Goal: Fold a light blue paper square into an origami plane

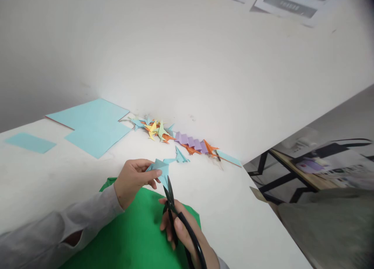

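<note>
Light blue folded paper point(160, 168) is pinched between the thumb and fingers of my left hand point(136, 178). It has several pointed ends, one of them reaching down toward me. My right hand point(187, 232) grips the handles of black scissors point(171, 199). The scissor blades are parted slightly and meet the lower point of the paper; whether they have cut into it I cannot tell. Just beyond the held paper, a small blue folded piece point(181, 156) lies on the white table point(228, 206). Below my hands is green cloth point(140, 226).
Along the wall lies a row of folded paper pieces point(159, 130) in yellow, green, orange and blue, beside a purple pleated strip point(191, 141). Blue paper sheets point(93, 123) and a small blue rectangle point(30, 143) lie at left. A wooden-topped desk point(304, 171) stands at right.
</note>
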